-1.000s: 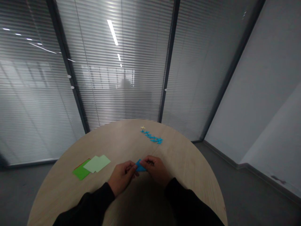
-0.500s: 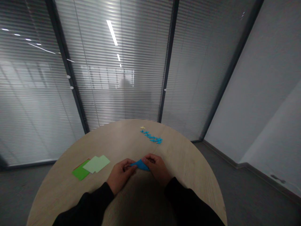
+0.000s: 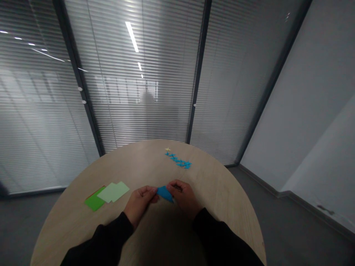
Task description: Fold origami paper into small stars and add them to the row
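Observation:
Between my two hands is a piece of folded blue paper (image 3: 165,193), held just over the near middle of the table. The fingers and thumb of my left hand (image 3: 141,202) pinch its left corner. On the opposite side my right hand (image 3: 184,196) grips the upper right part, thumb on top and fingers curled. The paper looks pointed, with its lower tip angled down to the right; my fingers cover both ends. Farther back lies a row of small folded blue paper pieces (image 3: 180,161), several of them, with one yellow folded piece (image 3: 168,149) at the far end.
Left of my hands lie overlapping pale green sheets (image 3: 113,192) on a bright green sheet (image 3: 95,200), with a red edge showing beneath. The round wooden table (image 3: 133,162) stands near a glass partition with blinds (image 3: 144,122); a white wall (image 3: 302,122) rises at right.
My left fingers have shifted their pinch on the blue paper's left corner, with the thumb now higher. The paper has tilted, its lower tip pointing more downward. My right hand keeps its hold.

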Demonstrator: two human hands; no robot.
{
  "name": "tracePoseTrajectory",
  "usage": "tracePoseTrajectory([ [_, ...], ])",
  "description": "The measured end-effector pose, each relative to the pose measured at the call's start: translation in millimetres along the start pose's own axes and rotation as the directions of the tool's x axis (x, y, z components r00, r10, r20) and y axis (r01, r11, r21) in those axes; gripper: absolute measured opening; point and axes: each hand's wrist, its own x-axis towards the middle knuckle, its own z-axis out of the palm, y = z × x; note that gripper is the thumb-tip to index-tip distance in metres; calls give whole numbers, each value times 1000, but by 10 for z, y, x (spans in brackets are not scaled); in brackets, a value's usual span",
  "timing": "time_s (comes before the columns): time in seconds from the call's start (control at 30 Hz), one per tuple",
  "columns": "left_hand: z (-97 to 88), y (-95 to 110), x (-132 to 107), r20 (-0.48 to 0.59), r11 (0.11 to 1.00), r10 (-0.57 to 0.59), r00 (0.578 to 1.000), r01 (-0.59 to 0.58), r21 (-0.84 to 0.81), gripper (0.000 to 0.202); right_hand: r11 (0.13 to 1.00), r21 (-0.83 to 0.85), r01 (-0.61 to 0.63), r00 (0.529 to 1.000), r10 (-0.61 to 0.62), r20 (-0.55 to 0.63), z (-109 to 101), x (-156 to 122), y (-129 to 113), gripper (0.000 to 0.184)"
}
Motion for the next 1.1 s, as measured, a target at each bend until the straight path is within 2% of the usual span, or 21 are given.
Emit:
tracePoseTrajectory([
  [0.17, 64, -16, 1, -66, 980, 35, 997, -47, -193, 42, 997, -66, 34, 999, -32, 25, 36, -35, -74, 23],
  [0.23, 104, -18, -13, -25, 976, 38, 999, -43, -215, 43, 1000, -25, 8, 1000, -8, 16, 76, -50, -111, 23],
  [0.33, 150, -24, -37, 89, 989, 56, 994, -43, -142, 41, 995, 91, -34, 999, 37, -26, 141, -68, -140, 24],
  [0.43, 156, -11, -50, 52, 994, 108, 993, -106, -36, 41, 988, 139, -63, 997, 67, -25, 179, -82, -146, 26],
  [0.53, 138, 31, -56, -25, 968, 192, 981, -185, 171, 43, 990, 115, -81, 997, 82, -4, 180, -88, -149, 25],
  [0.63, 123, 63, -69, 5, 959, 153, 988, -150, 242, 46, 991, 110, -72, 997, 75, -23, 163, -88, -153, 25],
  [0.77, 106, 48, -75, 25, 941, 119, 993, -121, 316, 47, 991, 106, -79, 995, 85, -44, 148, -84, -143, 25],
  [0.83, 98, 33, -65, 23, 935, 131, 991, -131, 329, 47, 989, 112, -98, 993, 104, -48, 147, -81, -136, 25],
  [1.0, 92, 19, -49, 136, 913, 147, 980, -187, 362, 45, 983, 150, -108, 990, 119, -71, 148, -80, -125, 28],
  [1.1, 106, 21, -61, 126, 911, 154, 980, -190, 366, 43, 984, 144, -109, 990, 120, -75, 153, -80, -115, 28],
])
